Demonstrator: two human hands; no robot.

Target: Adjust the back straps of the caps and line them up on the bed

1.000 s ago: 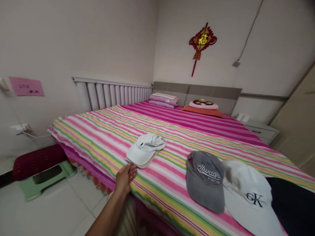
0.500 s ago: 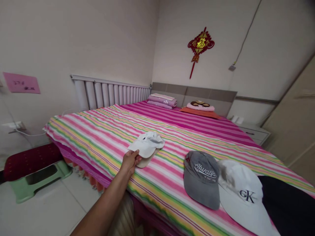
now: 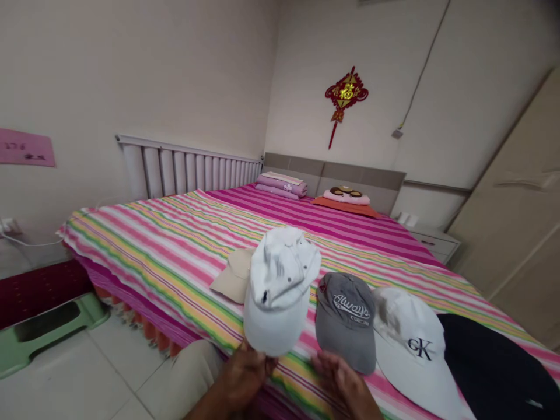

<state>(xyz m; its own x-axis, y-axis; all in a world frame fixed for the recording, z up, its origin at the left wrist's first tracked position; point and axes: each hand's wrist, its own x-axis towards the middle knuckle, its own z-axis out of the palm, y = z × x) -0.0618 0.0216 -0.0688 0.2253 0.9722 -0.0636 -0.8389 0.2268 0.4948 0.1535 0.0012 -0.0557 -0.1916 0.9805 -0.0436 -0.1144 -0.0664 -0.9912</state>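
My left hand (image 3: 245, 373) is closed on the brim of a white baseball cap (image 3: 280, 280) with a small dark logo, held up over the bed's near edge. Behind it on the left, a beige cap (image 3: 236, 275) lies partly covered from view. My right hand (image 3: 341, 379) holds nothing; its fingers are stretched out just below the brim of a grey cap (image 3: 346, 326) lettered "Always". Beside the grey cap lies a white cap (image 3: 413, 344) with "CK" lettering, then a black item (image 3: 499, 367), whose kind I cannot make out.
The caps are on a striped bedspread (image 3: 175, 233). Folded purple bedding (image 3: 282, 185) and a pink folded item (image 3: 347, 196) rest by the headboard (image 3: 363, 182). A green stool (image 3: 48, 326) with a dark red top stands at left. A white nightstand (image 3: 431, 239) is at far right.
The white cap has been lifted off the beige cap and brought nearer and to the right in my left hand. My right hand has come into view near the grey cap.
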